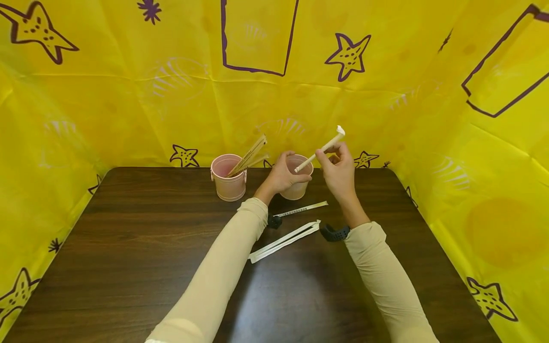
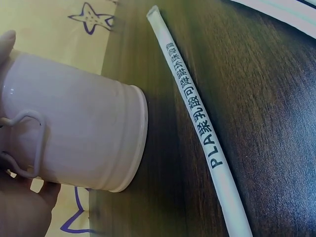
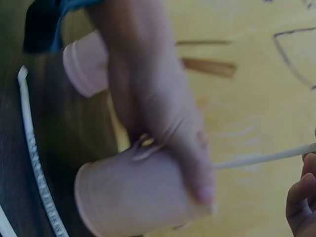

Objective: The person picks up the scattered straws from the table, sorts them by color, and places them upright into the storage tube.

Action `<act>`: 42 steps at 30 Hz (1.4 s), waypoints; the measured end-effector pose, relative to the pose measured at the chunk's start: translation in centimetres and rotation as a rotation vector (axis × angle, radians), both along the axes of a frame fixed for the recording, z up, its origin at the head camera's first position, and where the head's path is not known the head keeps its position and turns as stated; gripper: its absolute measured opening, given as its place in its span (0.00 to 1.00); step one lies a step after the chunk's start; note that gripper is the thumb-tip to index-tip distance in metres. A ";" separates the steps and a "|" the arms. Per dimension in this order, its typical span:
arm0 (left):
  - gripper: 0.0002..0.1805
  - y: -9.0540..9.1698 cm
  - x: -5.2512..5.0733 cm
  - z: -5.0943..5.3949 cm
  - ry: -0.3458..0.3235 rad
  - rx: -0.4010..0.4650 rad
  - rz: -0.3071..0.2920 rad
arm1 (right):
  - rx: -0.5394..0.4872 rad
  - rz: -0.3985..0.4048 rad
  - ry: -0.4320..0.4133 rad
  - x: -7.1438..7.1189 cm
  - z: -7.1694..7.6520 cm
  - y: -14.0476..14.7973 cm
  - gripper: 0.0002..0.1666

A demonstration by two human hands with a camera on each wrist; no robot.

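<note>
Right grip (image 1: 340, 174) pinches a pale, wrapped straw (image 1: 331, 142) — tip crumpled; left grip (image 1: 283, 175) clasps a pink bucket (image 1: 295, 191).

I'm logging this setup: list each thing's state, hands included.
Left hand: gripping right bucket.
Right hand: pinching tilted straw.
Right bucket: upright.
Tilted straw: lower end at right bucket's mouth.
Left bucket: upright.
Tan sticks: leaning in left bucket.
Printed straw: lying on table.
White strips: lying on table.

The buckets (image 1: 230, 188) look smooth and glossy, straw sleeves (image 2: 197, 118) papery, the wood-grain table (image 1: 128, 238) sheeny, the backdrop (image 1: 274, 97) creased cloth.
</note>
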State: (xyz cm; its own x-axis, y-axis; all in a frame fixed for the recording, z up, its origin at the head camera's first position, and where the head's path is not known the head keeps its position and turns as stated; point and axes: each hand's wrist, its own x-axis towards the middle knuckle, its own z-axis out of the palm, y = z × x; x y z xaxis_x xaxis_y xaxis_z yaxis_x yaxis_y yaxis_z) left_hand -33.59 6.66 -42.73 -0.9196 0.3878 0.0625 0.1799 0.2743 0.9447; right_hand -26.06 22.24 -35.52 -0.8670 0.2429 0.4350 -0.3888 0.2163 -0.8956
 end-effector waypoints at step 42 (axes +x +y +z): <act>0.55 0.0 -0.2 -0.2 0.019 -0.055 0.012 | 0.335 -0.044 -0.200 3.3 -6.8 1.5 0.33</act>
